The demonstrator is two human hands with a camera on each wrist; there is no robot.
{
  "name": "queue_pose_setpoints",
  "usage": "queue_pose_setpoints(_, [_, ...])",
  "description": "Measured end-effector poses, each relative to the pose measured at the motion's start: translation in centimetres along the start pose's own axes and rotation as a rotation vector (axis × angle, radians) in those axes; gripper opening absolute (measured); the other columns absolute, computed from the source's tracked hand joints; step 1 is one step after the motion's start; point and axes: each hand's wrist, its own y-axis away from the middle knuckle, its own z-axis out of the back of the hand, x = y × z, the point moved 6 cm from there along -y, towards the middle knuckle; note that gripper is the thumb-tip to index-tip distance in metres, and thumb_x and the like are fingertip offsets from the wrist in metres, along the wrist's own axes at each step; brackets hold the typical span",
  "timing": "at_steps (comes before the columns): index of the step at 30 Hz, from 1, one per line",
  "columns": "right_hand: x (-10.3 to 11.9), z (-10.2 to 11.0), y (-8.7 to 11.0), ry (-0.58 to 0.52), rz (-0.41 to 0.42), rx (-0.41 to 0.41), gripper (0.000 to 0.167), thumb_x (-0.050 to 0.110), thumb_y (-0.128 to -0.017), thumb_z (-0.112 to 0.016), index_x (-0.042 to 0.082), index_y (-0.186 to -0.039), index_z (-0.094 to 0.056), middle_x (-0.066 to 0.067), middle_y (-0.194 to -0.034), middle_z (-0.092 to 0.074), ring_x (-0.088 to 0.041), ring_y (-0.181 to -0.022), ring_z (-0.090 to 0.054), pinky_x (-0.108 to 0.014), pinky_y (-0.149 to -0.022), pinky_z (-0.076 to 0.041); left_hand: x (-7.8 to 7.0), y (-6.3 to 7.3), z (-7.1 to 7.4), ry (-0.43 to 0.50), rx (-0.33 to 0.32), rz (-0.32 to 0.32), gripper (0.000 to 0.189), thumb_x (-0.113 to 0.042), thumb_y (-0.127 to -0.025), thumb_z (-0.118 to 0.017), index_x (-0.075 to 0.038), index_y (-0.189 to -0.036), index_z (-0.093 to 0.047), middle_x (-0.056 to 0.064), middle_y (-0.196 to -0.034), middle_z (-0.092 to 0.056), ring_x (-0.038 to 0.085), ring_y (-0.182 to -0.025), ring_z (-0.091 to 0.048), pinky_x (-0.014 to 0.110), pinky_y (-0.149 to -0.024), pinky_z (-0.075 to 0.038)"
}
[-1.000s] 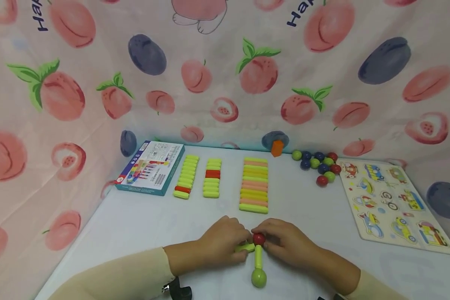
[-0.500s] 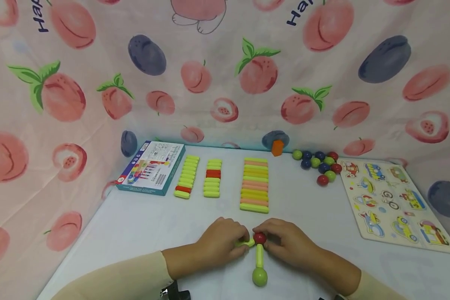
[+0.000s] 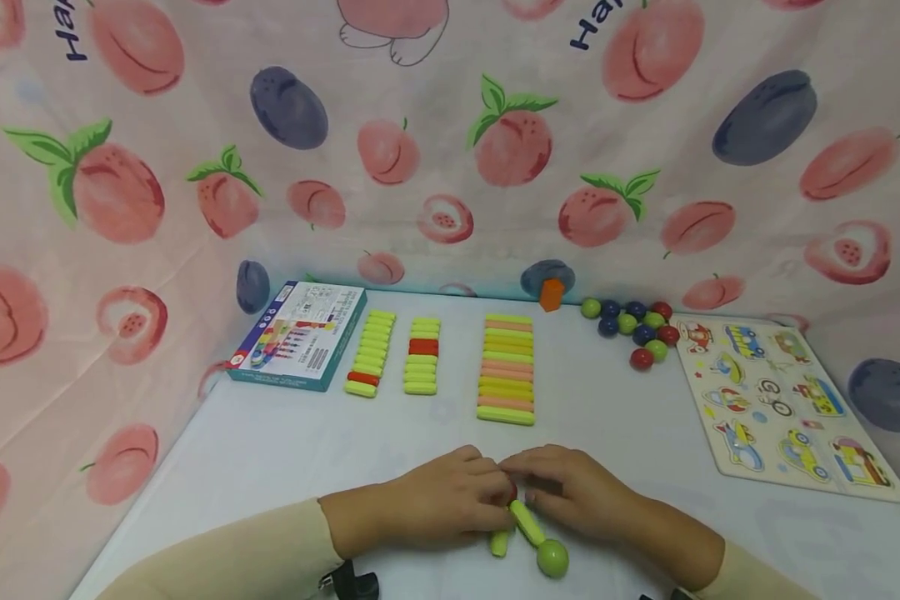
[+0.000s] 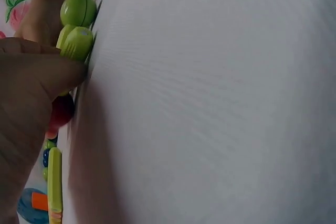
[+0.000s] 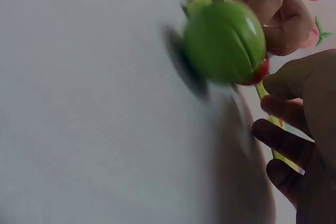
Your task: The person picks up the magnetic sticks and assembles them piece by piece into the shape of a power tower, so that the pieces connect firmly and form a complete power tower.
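Note:
My left hand (image 3: 450,500) pinches a light green stick (image 3: 499,543), whose end sticks out below the fingers. Its fingers also cover most of a red ball (image 3: 512,490). From that ball a second green stick (image 3: 527,523) slants toward me and ends in a green ball (image 3: 552,558), blurred in the right wrist view. My right hand (image 3: 585,493) stands close on the right, its index fingertip by the left fingers. In the right wrist view its fingers (image 5: 281,137) are spread and loosely bent, near the red ball; whether one touches it is unclear.
Behind the hands lie rows of coloured sticks (image 3: 506,368), with shorter rows (image 3: 422,357) further left. A boxed set (image 3: 300,333) is at the back left. Several loose balls (image 3: 643,332) and a picture puzzle board (image 3: 791,408) occupy the right. An orange block (image 3: 551,294) stands at the back.
The ball-and-stick piece has turned: the green ball swung to the right and the left hand's stick now points toward me. The left hand moved right, over the red ball; the right hand barely moved.

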Motion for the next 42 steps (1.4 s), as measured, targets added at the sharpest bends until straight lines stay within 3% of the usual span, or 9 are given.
queue_pose_setpoints(5, [-0.9, 1.4, 0.6, -0.027, -0.162, -0.088, 0.033, 0.017, -0.102, -0.072, 0.026, -0.134, -0.072, 0.016, -0.129, -0.07, -0.01, -0.117, -0.066, -0.037, -0.099, -0.056, 0.0, 0.1, 0.5, -0.034, 0.013, 0.047, 0.013, -0.038, -0.102, -0.073, -0.028, -0.11, -0.071, -0.013, -0.107, -0.059, 0.007, -0.102, -0.051, 0.024, -0.09, -0.04])
queue_pose_setpoints(11, [-1.9, 2.7, 1.6, -0.04, -0.418, -0.241, 0.019, 0.019, -0.101, -0.074, 0.021, -0.12, -0.077, 0.014, -0.102, -0.071, -0.007, -0.087, -0.061, -0.027, -0.077, -0.054, -0.1, -0.2, 0.9, -0.028, 0.13, 0.312, 0.027, -0.054, -0.097, -0.075, -0.027, -0.096, -0.071, -0.015, -0.088, -0.057, 0.006, -0.081, -0.046, 0.024, -0.075, -0.036])
queue_pose_setpoints(15, [-0.3, 1.3, 1.7, -0.045, -0.36, -0.184, 0.013, 0.026, -0.1, -0.076, 0.02, -0.112, -0.078, 0.016, -0.086, -0.065, -0.004, -0.073, -0.058, -0.025, -0.066, -0.051, -0.3, -0.4, 1.3, 0.075, 0.163, 0.531, 0.029, -0.053, -0.095, -0.077, -0.025, -0.096, -0.072, -0.017, -0.07, -0.052, 0.002, -0.064, -0.043, 0.023, -0.062, -0.034])
queue_pose_setpoints(19, [1.8, -0.4, 1.7, -0.033, -0.238, -0.107, 0.017, 0.027, -0.099, -0.077, 0.02, -0.114, -0.077, 0.02, -0.087, -0.063, 0.001, -0.066, -0.054, -0.023, -0.059, -0.048, 0.0, -0.5, 2.0, 0.335, 0.1, 0.63, 0.024, -0.042, -0.1, -0.075, -0.022, -0.112, -0.075, -0.022, -0.069, -0.058, -0.005, -0.059, -0.048, 0.018, -0.058, -0.041])
queue_pose_setpoints(23, [2.6, -1.1, 1.8, 0.014, -0.229, -0.104, 0.022, 0.025, -0.096, -0.079, 0.022, -0.117, -0.076, 0.022, -0.089, -0.06, 0.002, -0.066, -0.051, -0.022, -0.059, -0.047, 3.8, 0.3, 2.9, 0.379, 0.006, 0.672, 0.021, -0.029, -0.102, -0.073, -0.019, -0.121, -0.075, -0.018, -0.088, -0.068, -0.003, -0.075, -0.06, 0.019, -0.07, -0.052])
queue_pose_setpoints(29, [3.9, -1.7, 1.1, 0.169, -0.19, -0.159, 0.022, 0.03, -0.093, -0.082, 0.023, -0.114, -0.077, 0.023, -0.083, -0.052, 0.003, -0.069, -0.047, -0.022, -0.062, -0.045, 12.8, 4.2, 2.3, -0.023, 0.058, 0.841, 0.028, -0.026, -0.096, -0.082, -0.022, -0.124, -0.079, -0.004, -0.105, -0.066, 0.015, -0.095, -0.058, 0.03, -0.084, -0.052])
queue_pose_setpoints(34, [4.2, -2.0, -1.6, 0.335, -0.29, -0.167, 0.031, 0.05, -0.096, -0.077, 0.021, -0.106, -0.078, 0.019, -0.072, -0.049, -0.001, -0.061, -0.045, -0.024, -0.057, -0.041, 15.0, 5.5, 1.0, -0.076, 0.143, 0.808, 0.023, -0.025, -0.098, -0.08, -0.022, -0.121, -0.078, -0.003, -0.101, -0.062, 0.017, -0.093, -0.053, 0.031, -0.082, -0.045])
queue_pose_setpoints(38, [3.7, -1.9, -4.0, 0.453, -0.393, -0.147, 0.041, 0.063, -0.092, -0.075, 0.022, -0.092, -0.075, 0.013, -0.065, -0.047, -0.007, -0.055, -0.044, -0.027, -0.05, -0.036, 14.6, 5.1, 0.8, -0.084, 0.132, 0.774, 0.017, -0.024, -0.099, -0.079, -0.022, -0.116, -0.076, -0.004, -0.101, -0.064, 0.017, -0.095, -0.055, 0.033, -0.085, -0.048])
queue_pose_setpoints(42, [3.9, -2.4, -5.8, 0.415, -0.355, -0.109, 0.037, 0.057, -0.091, -0.079, 0.021, -0.087, -0.072, 0.012, -0.068, -0.051, -0.006, -0.058, -0.047, -0.027, -0.052, -0.04, 13.2, 4.4, 0.9, -0.064, 0.106, 0.674, 0.014, -0.024, -0.098, -0.08, -0.025, -0.11, -0.075, -0.008, -0.101, -0.068, 0.015, -0.097, -0.058, 0.032, -0.087, -0.048])
